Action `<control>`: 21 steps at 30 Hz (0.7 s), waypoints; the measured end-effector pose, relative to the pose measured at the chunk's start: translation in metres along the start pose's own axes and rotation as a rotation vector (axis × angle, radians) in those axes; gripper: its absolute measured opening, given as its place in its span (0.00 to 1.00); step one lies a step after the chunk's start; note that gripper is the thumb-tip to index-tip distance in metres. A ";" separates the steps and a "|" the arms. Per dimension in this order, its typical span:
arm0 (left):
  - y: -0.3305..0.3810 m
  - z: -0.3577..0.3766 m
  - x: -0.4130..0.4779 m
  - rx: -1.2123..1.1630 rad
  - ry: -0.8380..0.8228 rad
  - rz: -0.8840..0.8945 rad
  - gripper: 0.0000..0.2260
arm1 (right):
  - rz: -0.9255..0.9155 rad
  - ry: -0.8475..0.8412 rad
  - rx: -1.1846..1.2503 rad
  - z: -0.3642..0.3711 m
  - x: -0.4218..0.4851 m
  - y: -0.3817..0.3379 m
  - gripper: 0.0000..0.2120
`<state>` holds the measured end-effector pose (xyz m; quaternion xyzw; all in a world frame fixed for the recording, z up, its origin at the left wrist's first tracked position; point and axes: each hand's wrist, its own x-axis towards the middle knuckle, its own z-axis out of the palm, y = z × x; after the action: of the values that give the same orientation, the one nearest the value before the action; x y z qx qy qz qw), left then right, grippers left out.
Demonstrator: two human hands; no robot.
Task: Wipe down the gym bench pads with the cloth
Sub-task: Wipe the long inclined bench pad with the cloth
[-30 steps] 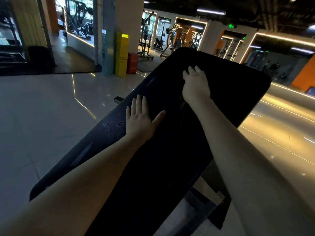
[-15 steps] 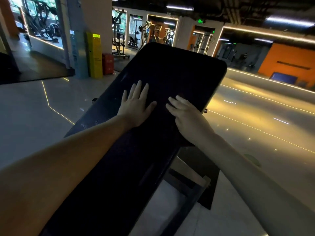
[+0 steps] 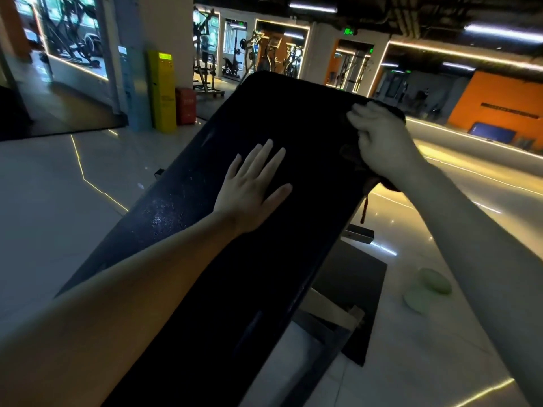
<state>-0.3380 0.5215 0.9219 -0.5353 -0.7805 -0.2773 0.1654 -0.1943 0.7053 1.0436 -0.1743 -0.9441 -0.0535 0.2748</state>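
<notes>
On bench pad (image 3: 293, 113) | L hand (image 3: 249, 192) flat | R hand (image 3: 382, 142) grips cloth (image 3: 351, 157)

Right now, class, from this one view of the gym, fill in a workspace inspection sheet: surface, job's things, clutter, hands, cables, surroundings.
Surface: black bench pad, tilted, glinting specks near its left edge.
Job's things: dark cloth at the pad's right edge, under the right hand.
Clutter: pale green objects on the floor, right of the pad.
Hands: left hand flat on the pad; right hand grips the cloth.
Cables: nothing seen.
Surroundings: yellow kiosk, red box, weight machines behind.
</notes>
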 end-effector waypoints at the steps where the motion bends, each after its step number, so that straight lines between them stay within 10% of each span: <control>1: 0.000 0.000 0.000 0.005 0.001 0.001 0.36 | -0.037 -0.019 0.013 0.006 -0.008 -0.011 0.25; 10: -0.001 0.001 -0.001 0.004 0.011 0.046 0.35 | -0.263 -0.270 0.016 0.032 -0.096 -0.078 0.25; 21: -0.004 0.003 0.000 0.015 0.020 0.017 0.33 | 0.084 0.015 -0.059 0.014 0.010 -0.022 0.23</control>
<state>-0.3418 0.5226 0.9181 -0.5378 -0.7764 -0.2753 0.1797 -0.2167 0.6908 1.0372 -0.2216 -0.9318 -0.0709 0.2784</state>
